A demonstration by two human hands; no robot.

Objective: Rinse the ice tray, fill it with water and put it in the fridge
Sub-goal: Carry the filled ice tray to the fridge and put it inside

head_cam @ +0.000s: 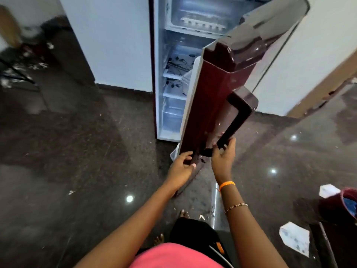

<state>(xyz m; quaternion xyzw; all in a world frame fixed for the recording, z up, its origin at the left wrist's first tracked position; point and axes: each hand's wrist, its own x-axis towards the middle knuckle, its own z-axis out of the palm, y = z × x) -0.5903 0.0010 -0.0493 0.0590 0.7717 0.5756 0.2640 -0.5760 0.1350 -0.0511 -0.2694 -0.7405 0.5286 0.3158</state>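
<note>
Fridge (166, 74) upright, open; both hands on door (210, 105).

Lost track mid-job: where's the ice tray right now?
In the head view, the ice tray sits in the top freezer compartment of the open fridge, upper centre, behind the maroon door.

Fridge (173, 64) stands upper centre of frame, against the wall, its door (218, 97) swung out toward the camera at centre right. Ice tray (202, 24) sits in the top compartment; shelves (172, 93) stacked below it. Left hand (180, 168) on the door's lower edge, right hand (224, 157) just beside it at the handle (237, 120). Bucket (347, 204) at right edge, papers (295, 240) on the floor near it.
</note>
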